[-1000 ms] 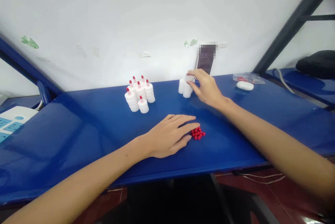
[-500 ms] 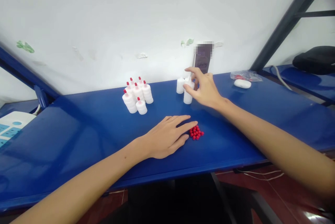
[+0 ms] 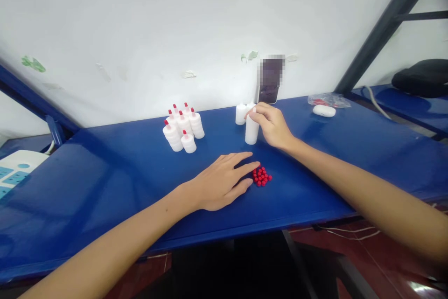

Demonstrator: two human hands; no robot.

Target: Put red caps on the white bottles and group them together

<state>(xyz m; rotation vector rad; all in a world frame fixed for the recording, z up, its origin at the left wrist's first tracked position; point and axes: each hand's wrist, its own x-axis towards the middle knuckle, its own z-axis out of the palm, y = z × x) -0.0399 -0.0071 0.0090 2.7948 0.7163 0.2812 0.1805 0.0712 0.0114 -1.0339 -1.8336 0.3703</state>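
Observation:
My right hand (image 3: 271, 124) is closed around the top of a white plastic squeeze bottle (image 3: 251, 132), thumb and fingers at its neck. The bottle looks upright; whether its base touches the table I cannot tell. Just behind it stand other white bottles (image 3: 240, 114), partly hidden by the hand. My left hand (image 3: 224, 181) is open, palm down on the blue table, fingers spread. Its fingertips reach the edge of a small pile of red caps (image 3: 262, 177). To the left, several white bottles with red-tipped nozzles (image 3: 184, 124) stand in a cluster.
A phone (image 3: 269, 82) leans on the wall behind my right hand. Farther right on the blue table (image 3: 133, 163) lie a white earbud case (image 3: 324, 111) and a clear plastic bag (image 3: 329, 100) with red pieces. A white power strip (image 3: 21, 168) is at the left edge.
My right hand has closed its fingers on the top of the bottle, and the bottle has shifted slightly toward me. My left hand has hardly moved.

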